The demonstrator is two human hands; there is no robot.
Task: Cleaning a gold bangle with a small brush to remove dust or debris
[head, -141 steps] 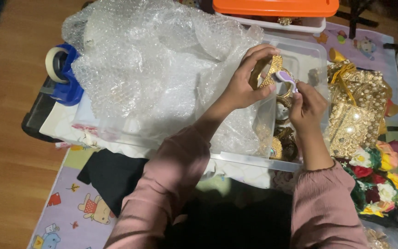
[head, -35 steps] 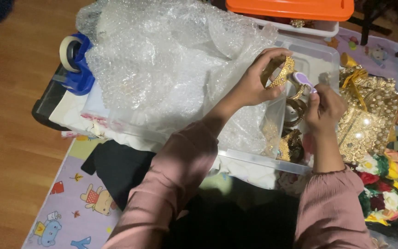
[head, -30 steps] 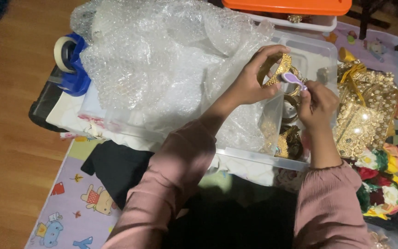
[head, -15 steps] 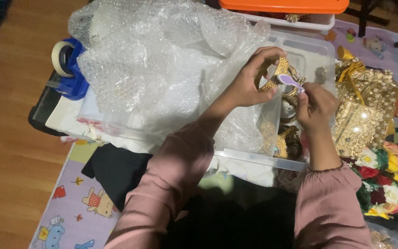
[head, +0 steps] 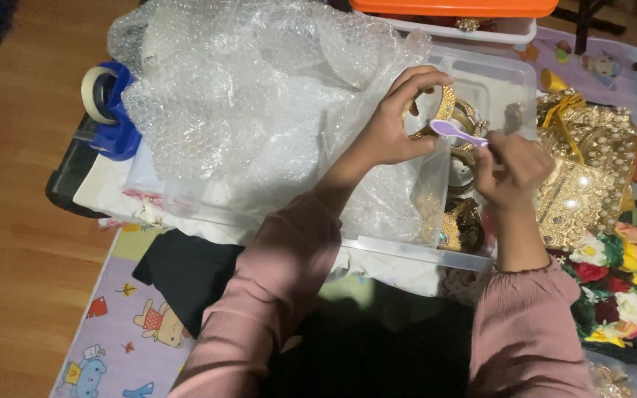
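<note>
My left hand (head: 396, 129) pinches a gold bangle (head: 444, 103) over the clear plastic box (head: 407, 247). My right hand (head: 514, 166) is closed on a small purple tool (head: 457, 133) touching it. The bangle could slip and drop among the other gold pieces, since my fingers only pinch its rim. The tool's handle hides in my fist. Bubble wrap (head: 259, 96) covers much of the box.

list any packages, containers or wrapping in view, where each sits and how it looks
Bubble wrap: big clear crumpled sheet, upper left.
Clear plastic bin: rectangular, centre, under the wrap.
Orange-lidded box: top edge, behind the bin.
Gold pouch: beaded, right of the bin.
</note>
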